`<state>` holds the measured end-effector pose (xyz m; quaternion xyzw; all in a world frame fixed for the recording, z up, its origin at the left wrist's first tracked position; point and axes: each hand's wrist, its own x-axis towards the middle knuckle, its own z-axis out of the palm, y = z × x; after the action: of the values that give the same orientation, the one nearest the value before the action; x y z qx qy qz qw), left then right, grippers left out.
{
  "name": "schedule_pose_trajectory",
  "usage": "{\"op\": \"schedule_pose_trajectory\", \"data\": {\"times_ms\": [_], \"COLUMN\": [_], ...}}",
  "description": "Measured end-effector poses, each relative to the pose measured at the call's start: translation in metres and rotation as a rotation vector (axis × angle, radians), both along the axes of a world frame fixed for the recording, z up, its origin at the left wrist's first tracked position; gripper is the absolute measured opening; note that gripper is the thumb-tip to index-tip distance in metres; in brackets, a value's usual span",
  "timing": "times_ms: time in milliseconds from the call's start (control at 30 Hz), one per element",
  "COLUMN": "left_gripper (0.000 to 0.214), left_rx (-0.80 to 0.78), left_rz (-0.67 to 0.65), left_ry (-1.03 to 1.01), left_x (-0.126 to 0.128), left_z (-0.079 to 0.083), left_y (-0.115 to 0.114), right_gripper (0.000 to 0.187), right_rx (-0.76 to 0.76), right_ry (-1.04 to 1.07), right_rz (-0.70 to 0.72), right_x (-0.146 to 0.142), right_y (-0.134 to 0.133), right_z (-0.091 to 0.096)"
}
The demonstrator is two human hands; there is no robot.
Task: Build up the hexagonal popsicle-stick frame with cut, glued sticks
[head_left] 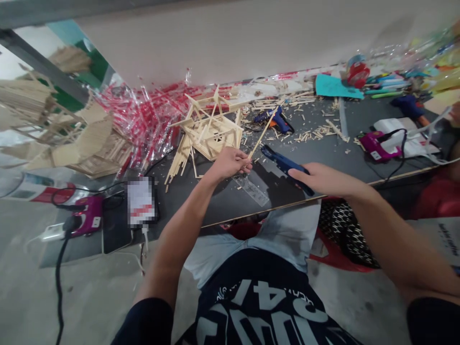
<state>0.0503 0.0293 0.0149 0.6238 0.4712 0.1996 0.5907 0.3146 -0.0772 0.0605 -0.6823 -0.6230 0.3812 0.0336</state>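
A thin wooden stick (pixel 265 133) is pinched in the fingers of my left hand (pixel 233 163) and points up and away to the right. My right hand (pixel 319 178) grips a dark blue plier-like cutter (pixel 283 163), thumb along its handle and jaws pointing toward the back left. The stick's upper part is apart from the jaws. Just beyond my left hand stands a star-like frame of glued wooden sticks (pixel 215 129). Loose long sticks (pixel 181 158) lie at its left. A clear plastic ruler (pixel 253 191) lies flat between my hands.
A blue glue gun (pixel 275 119) lies among stick offcuts (pixel 305 132) behind the cutter. Red-and-clear plastic wrappers (pixel 151 115) pile at back left, near stacked wooden pieces (pixel 93 139). A phone (pixel 143 201) and purple power strips (pixel 87 215) with cables sit near the edge.
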Motion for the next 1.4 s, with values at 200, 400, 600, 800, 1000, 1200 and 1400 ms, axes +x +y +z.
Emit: {"op": "schedule_pose_trajectory", "data": {"times_ms": [200,400,600,800,1000,1200,1400], "left_gripper": [0.016,0.011,0.017,0.024,0.024,0.027,0.025], "left_rx": [0.023,0.101,0.217,0.390,0.292,0.217,0.242], "left_rz": [-0.009,0.003,-0.095,-0.133,-0.124,-0.095,-0.072], "left_ry": [0.065,0.046,0.114,0.204,0.168,0.194,0.199], "left_x": [-0.001,-0.002,0.000,-0.003,-0.002,0.003,0.004], "left_z": [0.002,-0.008,-0.007,-0.011,-0.008,-0.006,-0.014], "left_y": [-0.002,-0.003,-0.009,-0.008,-0.007,-0.007,-0.008], "right_gripper": [0.046,0.047,0.046,0.047,0.054,0.046,0.055], "right_rx": [-0.090,-0.058,-0.047,-0.013,0.065,0.107,0.071], "right_ry": [-0.056,-0.058,-0.072,-0.126,-0.194,-0.284,-0.365], "right_rz": [0.026,0.026,0.059,0.125,0.112,0.043,0.026], "right_x": [-0.034,-0.041,-0.050,-0.056,-0.053,-0.060,-0.068], "right_y": [0.009,0.013,0.014,0.013,0.011,0.007,0.006], "right_z": [0.007,0.006,0.004,0.000,-0.011,-0.022,-0.019]}}
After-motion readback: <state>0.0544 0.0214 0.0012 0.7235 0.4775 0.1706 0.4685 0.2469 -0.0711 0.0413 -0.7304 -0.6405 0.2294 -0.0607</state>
